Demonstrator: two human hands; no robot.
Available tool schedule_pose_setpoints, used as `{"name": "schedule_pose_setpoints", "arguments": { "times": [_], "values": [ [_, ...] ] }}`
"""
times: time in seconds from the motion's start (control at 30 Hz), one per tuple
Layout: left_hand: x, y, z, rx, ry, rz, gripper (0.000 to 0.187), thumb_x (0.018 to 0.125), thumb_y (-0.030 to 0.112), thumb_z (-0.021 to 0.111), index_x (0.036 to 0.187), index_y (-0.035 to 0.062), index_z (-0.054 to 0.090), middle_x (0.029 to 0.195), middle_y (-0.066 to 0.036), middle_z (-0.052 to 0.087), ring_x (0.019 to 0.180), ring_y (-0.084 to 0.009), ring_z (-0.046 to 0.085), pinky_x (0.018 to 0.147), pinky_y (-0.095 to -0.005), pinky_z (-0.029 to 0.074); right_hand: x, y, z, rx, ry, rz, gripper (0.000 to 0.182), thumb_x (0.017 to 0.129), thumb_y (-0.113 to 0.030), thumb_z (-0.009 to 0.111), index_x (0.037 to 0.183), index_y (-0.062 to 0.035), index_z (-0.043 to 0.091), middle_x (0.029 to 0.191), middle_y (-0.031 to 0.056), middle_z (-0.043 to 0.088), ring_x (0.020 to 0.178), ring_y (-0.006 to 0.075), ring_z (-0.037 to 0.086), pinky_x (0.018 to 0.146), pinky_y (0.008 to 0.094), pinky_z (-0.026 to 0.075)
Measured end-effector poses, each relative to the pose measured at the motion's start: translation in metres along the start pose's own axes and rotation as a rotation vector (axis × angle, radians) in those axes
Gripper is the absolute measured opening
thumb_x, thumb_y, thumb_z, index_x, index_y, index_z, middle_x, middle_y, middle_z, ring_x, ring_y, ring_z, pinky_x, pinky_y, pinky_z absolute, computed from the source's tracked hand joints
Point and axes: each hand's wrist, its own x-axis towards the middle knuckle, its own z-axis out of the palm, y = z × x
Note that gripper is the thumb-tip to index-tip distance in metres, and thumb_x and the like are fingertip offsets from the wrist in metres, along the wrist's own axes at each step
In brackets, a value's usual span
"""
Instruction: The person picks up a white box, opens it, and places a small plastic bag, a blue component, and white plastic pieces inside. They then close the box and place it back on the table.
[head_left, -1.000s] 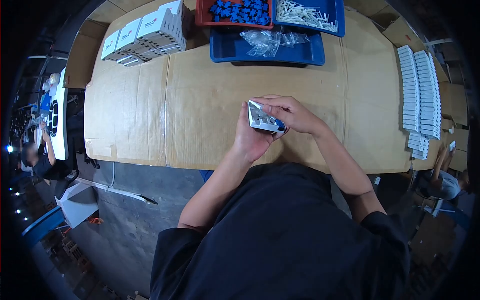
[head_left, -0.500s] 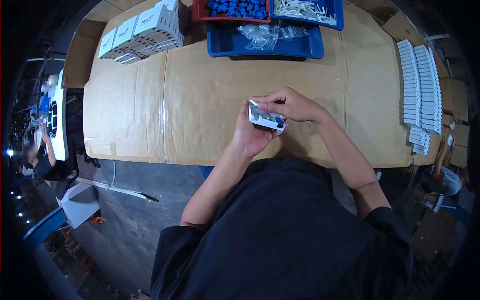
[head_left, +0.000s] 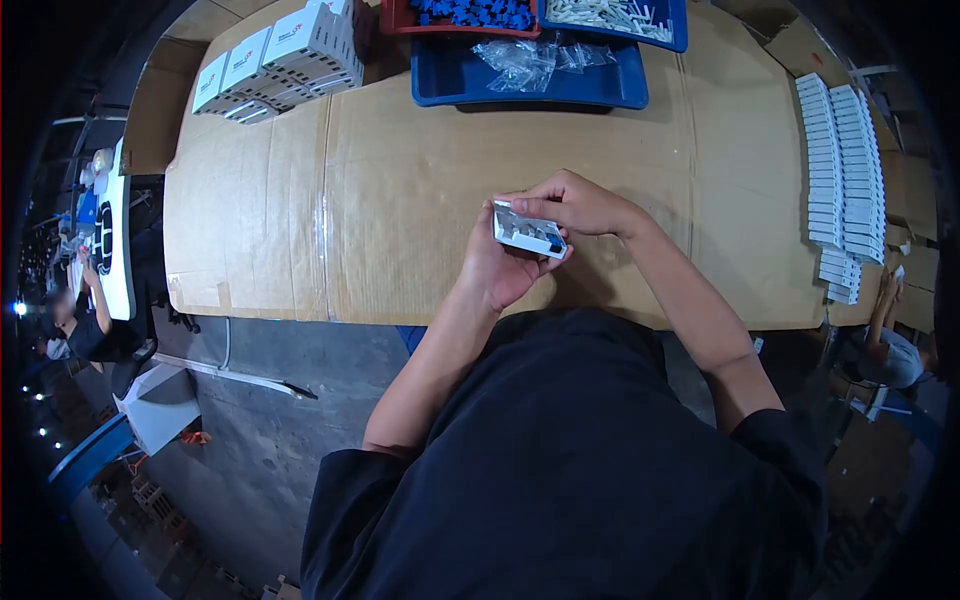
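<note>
Cardboard-covered table under both hands, blue tray of clear bags beyond them, rows of white parts well right of the right hand, left hand cupping a small white part, right hand pinching its upper edge.

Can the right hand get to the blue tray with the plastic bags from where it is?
Probably yes. The right hand is busy on the small white part that the left hand holds, but only bare cardboard table lies between it and the blue tray.
</note>
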Motion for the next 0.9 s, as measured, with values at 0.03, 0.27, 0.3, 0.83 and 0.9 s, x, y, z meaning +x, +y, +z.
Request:
{"name": "schedule_pose_setpoints", "arguments": {
  "times": [0.03, 0.27, 0.3, 0.83, 0.9],
  "values": [
    [-0.001, 0.0, 0.001, 0.011, 0.023, 0.001, 0.067, 0.109, 0.059, 0.029, 0.138, 0.0046, 0.054, 0.124, -0.021, 0.066, 0.109, -0.0387, 0.068, 0.096, -0.0543, 0.059, 0.0, 0.0, 0.001, 0.009, 0.008, 0.004, 0.052, 0.101, -0.053, 0.066, 0.109, -0.0044, 0.081, 0.075, -0.0002, 0.07, 0.064, 0.0054, 0.057, 0.059, 0.0259, 0.049],
    [0.002, 0.001, -0.002, -0.017, -0.008, -0.014, 0.067, 0.109, 0.059, 0.029, 0.138, 0.004, 0.054, 0.123, -0.022, 0.066, 0.109, -0.0388, 0.068, 0.095, -0.0539, 0.059, 0.003, 0.002, -0.006, -0.069, -0.074, 0.079, 0.05, 0.104, -0.046, 0.064, 0.136, -0.0079, 0.069, 0.093, -0.0009, 0.076, 0.068, 0.003, 0.052, 0.062, 0.0241, 0.049],
    [0.002, 0.001, -0.003, -0.014, -0.017, -0.015, 0.067, 0.109, 0.059, 0.029, 0.138, 0.004, 0.053, 0.123, -0.022, 0.066, 0.109, -0.0389, 0.068, 0.096, -0.054, 0.059, 0.003, 0.002, -0.006, -0.073, -0.068, 0.071, 0.05, 0.104, -0.046, 0.063, 0.136, -0.0078, 0.069, 0.093, -0.0007, 0.076, 0.067, 0.003, 0.052, 0.062, 0.024, 0.049],
    [0.002, -0.006, 0.007, 0.105, 0.125, 0.1, 0.066, 0.112, 0.056, 0.018, 0.142, 0.0053, 0.048, 0.138, -0.02, 0.057, 0.122, -0.0377, 0.062, 0.101, -0.0566, 0.056, -0.012, -0.002, 0.01, -0.085, 0.02, 0.089, 0.048, 0.108, -0.045, 0.057, 0.145, -0.0151, 0.063, 0.099, 0.0005, 0.075, 0.083, 0.0058, 0.058, 0.076, 0.0267, 0.054],
    [0.0, -0.006, 0.008, 0.131, 0.138, 0.11, 0.065, 0.112, 0.056, 0.018, 0.142, 0.0073, 0.049, 0.138, -0.019, 0.057, 0.123, -0.0356, 0.061, 0.102, -0.0565, 0.054, -0.017, -0.005, 0.013, -0.052, 0.016, 0.074, 0.05, 0.108, -0.044, 0.057, 0.147, -0.0132, 0.06, 0.108, 0.0027, 0.075, 0.09, 0.0071, 0.059, 0.082, 0.0274, 0.054]
  ]
}}
